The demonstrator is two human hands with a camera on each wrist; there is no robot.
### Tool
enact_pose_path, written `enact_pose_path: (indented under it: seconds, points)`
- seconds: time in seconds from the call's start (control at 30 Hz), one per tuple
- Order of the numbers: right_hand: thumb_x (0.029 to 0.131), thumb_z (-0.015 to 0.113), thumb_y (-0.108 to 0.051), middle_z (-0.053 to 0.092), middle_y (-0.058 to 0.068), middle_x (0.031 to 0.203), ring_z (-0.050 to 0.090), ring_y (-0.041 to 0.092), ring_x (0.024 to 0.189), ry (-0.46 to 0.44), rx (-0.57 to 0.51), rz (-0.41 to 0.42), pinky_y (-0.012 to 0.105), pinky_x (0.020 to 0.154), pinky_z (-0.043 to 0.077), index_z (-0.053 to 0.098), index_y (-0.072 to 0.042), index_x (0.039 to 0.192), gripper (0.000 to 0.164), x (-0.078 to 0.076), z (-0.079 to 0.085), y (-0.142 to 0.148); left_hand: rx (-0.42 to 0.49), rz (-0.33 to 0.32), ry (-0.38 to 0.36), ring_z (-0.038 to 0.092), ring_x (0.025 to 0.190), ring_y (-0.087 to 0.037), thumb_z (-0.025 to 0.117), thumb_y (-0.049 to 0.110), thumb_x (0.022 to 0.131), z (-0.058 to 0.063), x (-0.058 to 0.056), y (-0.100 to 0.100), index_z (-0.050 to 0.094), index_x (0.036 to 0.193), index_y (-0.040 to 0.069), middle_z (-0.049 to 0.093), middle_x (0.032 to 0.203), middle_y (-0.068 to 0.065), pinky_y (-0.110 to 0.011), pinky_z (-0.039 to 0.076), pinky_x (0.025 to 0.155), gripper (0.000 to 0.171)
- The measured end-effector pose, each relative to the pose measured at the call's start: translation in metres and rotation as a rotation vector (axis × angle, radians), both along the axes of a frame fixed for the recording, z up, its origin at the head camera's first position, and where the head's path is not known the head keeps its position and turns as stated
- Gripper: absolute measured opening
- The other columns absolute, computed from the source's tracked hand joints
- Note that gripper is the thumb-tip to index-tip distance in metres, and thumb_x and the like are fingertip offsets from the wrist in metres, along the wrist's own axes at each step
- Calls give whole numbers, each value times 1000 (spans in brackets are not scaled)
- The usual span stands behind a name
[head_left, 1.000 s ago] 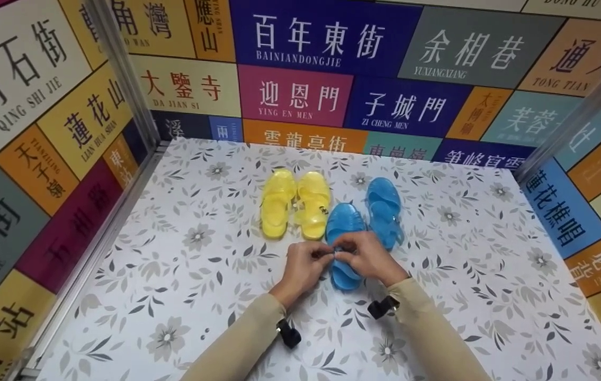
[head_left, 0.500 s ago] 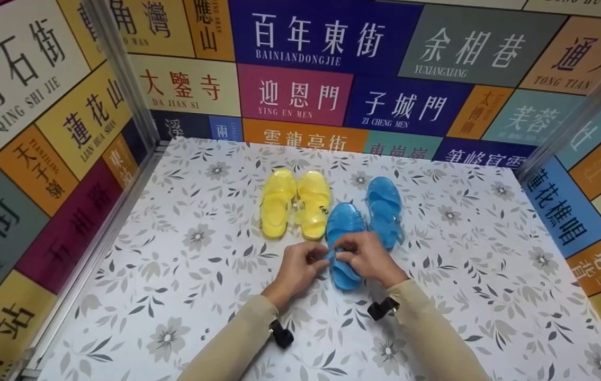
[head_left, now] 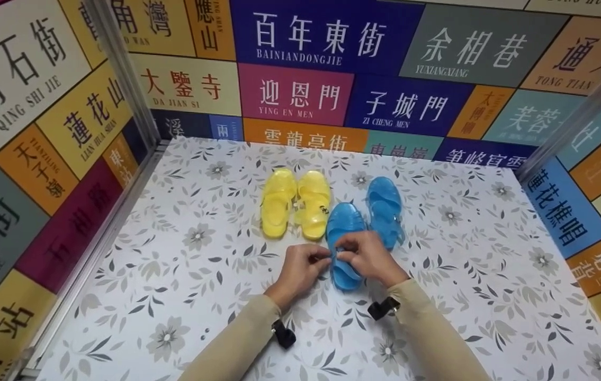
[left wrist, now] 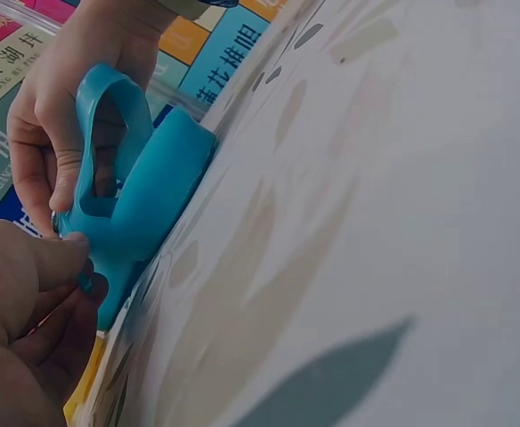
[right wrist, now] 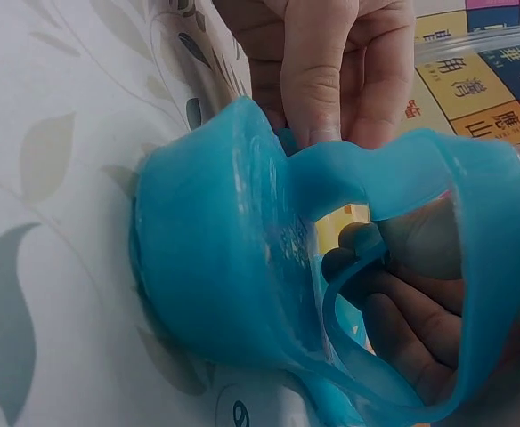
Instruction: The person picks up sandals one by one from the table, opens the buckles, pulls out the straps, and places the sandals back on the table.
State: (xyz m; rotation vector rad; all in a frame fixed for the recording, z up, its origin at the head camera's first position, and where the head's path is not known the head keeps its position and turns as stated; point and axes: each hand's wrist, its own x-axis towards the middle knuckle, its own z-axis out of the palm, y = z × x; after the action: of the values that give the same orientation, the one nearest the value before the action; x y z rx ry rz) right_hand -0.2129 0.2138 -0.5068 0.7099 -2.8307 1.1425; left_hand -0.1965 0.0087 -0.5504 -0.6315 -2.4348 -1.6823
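Observation:
In the head view, a blue jelly sandal [head_left: 347, 218] lies toe away on the table, under both hands. My left hand [head_left: 300, 270] is at its left side, and in the left wrist view its thumb and fingers pinch a small blue strap end [left wrist: 85, 282]. My right hand [head_left: 368, 256] reaches over the sandal and pinches the strap by the buckle side, close to the left fingertips. In the right wrist view the heel [right wrist: 198, 240] stands on the table, with the looped ankle strap [right wrist: 496, 258] in front of the right fingers. The fastening itself is mostly hidden by fingers.
The other blue sandal [head_left: 383, 203] lies just right and farther back. A pair of yellow sandals sits to the left, one yellow sandal [head_left: 278, 203] beside the other yellow sandal [head_left: 313, 203]. Sign-printed panels [head_left: 326, 32] wall the floral-patterned table [head_left: 184, 296] at back and sides.
My left hand has shifted slightly left, away from the right fingertips; a stretch of blue strap showed between them half a second ago. The right hand and sandals have hardly moved.

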Motion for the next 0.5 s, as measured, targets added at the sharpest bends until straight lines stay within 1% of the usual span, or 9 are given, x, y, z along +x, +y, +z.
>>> enact_pose_path:
  seconds: [0.17, 0.4, 0.5]
  points:
    - [87, 81, -3, 79, 0, 93, 70, 17, 84, 6, 7, 3, 37, 76, 59, 81, -7, 102, 16, 1, 0, -1, -4, 5, 17, 73, 85, -10, 80, 3, 91, -2, 1, 0, 83, 103, 8, 81, 94, -2, -26, 60, 77, 13]
    - [87, 82, -5, 79, 0, 94, 70, 16, 85, -16, 31, -10, 41, 78, 60, 81, -8, 102, 15, 0, 3, -2, 14, 25, 41, 74, 86, -12, 80, 3, 91, 0, 1, 0, 83, 102, 6, 81, 94, -3, -29, 61, 78, 11]
    - [88, 81, -5, 79, 0, 95, 71, 17, 86, -33, 32, -14, 43, 79, 61, 81, -8, 103, 16, 1, 2, -3, 12, 18, 25, 74, 87, -13, 80, 3, 91, -1, 2, 0, 83, 103, 6, 80, 95, -4, -29, 61, 79, 12]
